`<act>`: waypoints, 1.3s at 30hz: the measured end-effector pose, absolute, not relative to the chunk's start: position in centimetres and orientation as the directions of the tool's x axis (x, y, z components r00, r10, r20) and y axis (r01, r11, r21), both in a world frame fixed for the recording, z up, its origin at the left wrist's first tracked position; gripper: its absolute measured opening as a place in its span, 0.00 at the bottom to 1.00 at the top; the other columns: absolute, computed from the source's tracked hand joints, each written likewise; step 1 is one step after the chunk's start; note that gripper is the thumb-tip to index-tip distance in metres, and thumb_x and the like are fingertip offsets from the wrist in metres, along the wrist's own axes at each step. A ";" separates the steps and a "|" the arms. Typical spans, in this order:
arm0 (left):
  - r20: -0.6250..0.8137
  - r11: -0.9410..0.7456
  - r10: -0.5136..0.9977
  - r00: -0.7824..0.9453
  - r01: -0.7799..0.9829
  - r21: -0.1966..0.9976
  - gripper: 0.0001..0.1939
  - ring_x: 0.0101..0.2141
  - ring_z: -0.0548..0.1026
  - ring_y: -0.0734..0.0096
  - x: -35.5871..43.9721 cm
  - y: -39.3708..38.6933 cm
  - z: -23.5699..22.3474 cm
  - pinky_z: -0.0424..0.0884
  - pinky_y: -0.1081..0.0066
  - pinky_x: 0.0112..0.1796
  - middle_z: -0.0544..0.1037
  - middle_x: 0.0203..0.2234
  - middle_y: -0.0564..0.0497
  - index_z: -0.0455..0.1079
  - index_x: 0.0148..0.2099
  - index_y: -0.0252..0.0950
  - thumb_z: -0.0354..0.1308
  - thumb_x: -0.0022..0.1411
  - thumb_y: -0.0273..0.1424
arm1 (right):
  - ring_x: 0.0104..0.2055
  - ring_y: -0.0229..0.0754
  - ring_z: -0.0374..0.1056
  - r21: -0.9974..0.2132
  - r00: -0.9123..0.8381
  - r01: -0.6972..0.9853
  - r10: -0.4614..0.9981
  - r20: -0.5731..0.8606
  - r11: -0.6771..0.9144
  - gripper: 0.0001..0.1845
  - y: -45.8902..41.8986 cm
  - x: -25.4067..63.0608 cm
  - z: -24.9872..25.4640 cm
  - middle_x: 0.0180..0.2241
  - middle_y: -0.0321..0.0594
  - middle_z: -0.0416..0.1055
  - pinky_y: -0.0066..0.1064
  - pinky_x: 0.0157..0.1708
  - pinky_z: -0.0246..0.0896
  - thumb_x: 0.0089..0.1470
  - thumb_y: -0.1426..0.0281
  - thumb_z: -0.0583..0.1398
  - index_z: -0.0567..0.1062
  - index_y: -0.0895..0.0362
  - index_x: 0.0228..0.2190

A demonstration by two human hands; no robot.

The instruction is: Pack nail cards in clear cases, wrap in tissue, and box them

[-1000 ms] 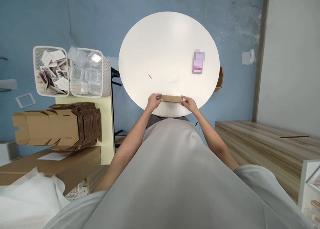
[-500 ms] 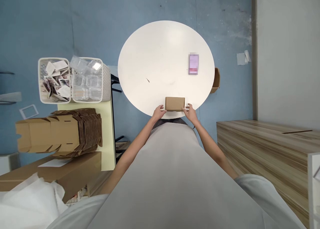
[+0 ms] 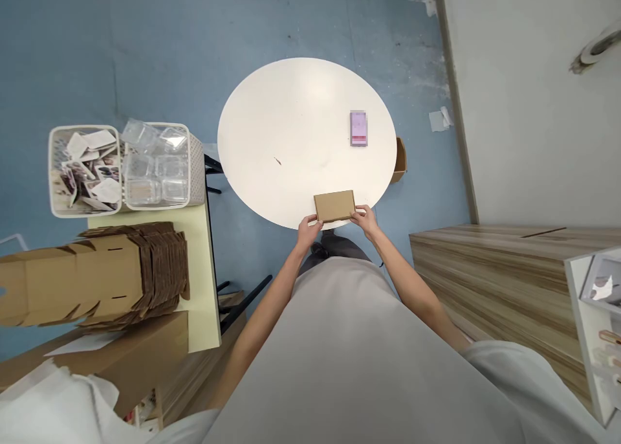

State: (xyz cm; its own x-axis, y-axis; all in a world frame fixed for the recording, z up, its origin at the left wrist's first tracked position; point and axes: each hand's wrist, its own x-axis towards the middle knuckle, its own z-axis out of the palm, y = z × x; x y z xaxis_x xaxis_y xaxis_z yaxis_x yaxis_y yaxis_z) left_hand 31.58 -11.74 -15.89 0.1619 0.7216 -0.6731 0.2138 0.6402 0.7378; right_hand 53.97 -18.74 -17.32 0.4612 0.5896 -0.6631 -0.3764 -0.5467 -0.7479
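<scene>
A small closed cardboard box [image 3: 334,206] is at the near edge of the white oval table, slightly turned. My left hand [image 3: 308,230] has its fingertips at the box's near left corner. At the near right corner, my right hand [image 3: 365,220] grips the box between thumb and fingers. The underside of the box is hidden, so I cannot tell whether it rests on the table or is slightly raised. Farther back on the right of the tabletop lies a phone-shaped purple item [image 3: 359,129], blurred out.
The white oval table [image 3: 262,120] stands before me. To the left are a basket of printed cards [image 3: 92,166], a basket of clear plastic boxes [image 3: 158,166] and stacked flat cardboard blanks [image 3: 97,272] on a yellow surface [image 3: 202,301]. A wood-grain cabinet [image 3: 485,269] is at right.
The box has turned slightly, its right end now farther from me, with both hands staying at its near corners. The whole view has shifted and tilted.
</scene>
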 end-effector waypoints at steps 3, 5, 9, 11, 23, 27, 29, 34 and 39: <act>-0.677 0.677 0.714 0.178 0.068 0.733 0.16 0.49 0.87 0.59 32.4 -13.1 -15.5 0.81 0.51 0.63 0.81 0.59 0.37 0.75 0.52 0.34 0.74 0.66 0.30 | 0.44 0.40 0.78 -0.774 0.511 -0.464 0.584 -0.631 -0.431 0.32 -21.0 54.2 -16.1 0.36 0.31 0.76 0.44 0.60 0.78 0.40 0.55 0.82 0.73 0.49 0.41; -0.680 0.690 0.709 0.187 0.013 0.724 0.16 0.47 0.87 0.63 33.5 -13.5 -15.2 0.81 0.51 0.63 0.81 0.56 0.39 0.74 0.51 0.34 0.74 0.67 0.31 | 0.45 0.41 0.80 -0.789 0.542 -0.486 0.579 -0.610 -0.376 0.32 -22.5 54.4 -15.1 0.36 0.31 0.77 0.45 0.62 0.78 0.41 0.55 0.82 0.74 0.49 0.41; -0.665 0.687 0.716 0.210 -0.041 0.726 0.18 0.46 0.86 0.67 36.2 -13.4 -14.1 0.81 0.51 0.65 0.81 0.54 0.41 0.72 0.50 0.36 0.76 0.67 0.33 | 0.49 0.44 0.81 -0.790 0.568 -0.540 0.566 -0.598 -0.291 0.32 -24.6 55.6 -13.4 0.37 0.33 0.78 0.47 0.65 0.78 0.43 0.55 0.82 0.75 0.49 0.43; -0.651 0.682 0.715 0.255 -0.050 0.729 0.20 0.46 0.86 0.66 37.7 -13.0 -13.4 0.80 0.49 0.65 0.81 0.52 0.41 0.71 0.50 0.36 0.78 0.65 0.34 | 0.51 0.44 0.81 -0.783 0.575 -0.567 0.557 -0.599 -0.257 0.32 -25.0 56.8 -12.9 0.37 0.33 0.78 0.47 0.65 0.77 0.43 0.54 0.82 0.76 0.49 0.43; -0.646 0.660 0.724 0.240 0.031 0.751 0.19 0.45 0.85 0.64 56.3 -8.9 -12.2 0.78 0.46 0.67 0.81 0.50 0.43 0.76 0.49 0.35 0.80 0.60 0.32 | 0.50 0.45 0.83 -0.728 0.582 -0.667 0.498 -0.643 -0.161 0.30 -21.5 74.2 -14.2 0.38 0.35 0.82 0.46 0.65 0.78 0.43 0.55 0.82 0.76 0.49 0.41; -0.655 0.659 0.718 0.236 0.074 0.749 0.17 0.45 0.85 0.65 63.9 -7.8 -12.3 0.79 0.49 0.65 0.81 0.49 0.44 0.74 0.49 0.35 0.77 0.63 0.31 | 0.51 0.46 0.83 -0.705 0.590 -0.690 0.435 -0.680 -0.167 0.30 -20.7 81.1 -14.4 0.40 0.37 0.82 0.46 0.66 0.78 0.43 0.55 0.82 0.74 0.49 0.40; -0.659 0.654 0.713 0.240 0.112 0.749 0.16 0.45 0.85 0.66 67.2 -7.1 -12.5 0.80 0.51 0.64 0.81 0.49 0.44 0.73 0.49 0.36 0.75 0.65 0.30 | 0.52 0.46 0.82 -0.690 0.585 -0.699 0.405 -0.703 -0.187 0.29 -20.2 84.1 -14.6 0.42 0.38 0.82 0.46 0.67 0.78 0.45 0.56 0.82 0.74 0.49 0.40; -0.656 0.624 0.718 0.232 0.205 0.754 0.16 0.46 0.85 0.65 74.4 -4.1 -13.3 0.81 0.54 0.61 0.81 0.52 0.43 0.71 0.52 0.37 0.72 0.67 0.31 | 0.57 0.48 0.81 -0.695 0.585 -0.684 0.402 -0.704 -0.223 0.28 -17.4 90.6 -15.5 0.45 0.41 0.82 0.47 0.68 0.77 0.48 0.55 0.79 0.72 0.49 0.41; -0.652 0.599 0.731 0.201 0.271 0.754 0.16 0.55 0.84 0.57 80.2 1.0 -13.2 0.79 0.54 0.62 0.76 0.64 0.34 0.72 0.54 0.36 0.70 0.67 0.27 | 0.68 0.53 0.74 -0.749 0.626 -0.611 0.423 -0.655 -0.256 0.29 -11.5 97.1 -17.9 0.54 0.49 0.79 0.50 0.70 0.75 0.51 0.48 0.76 0.72 0.49 0.43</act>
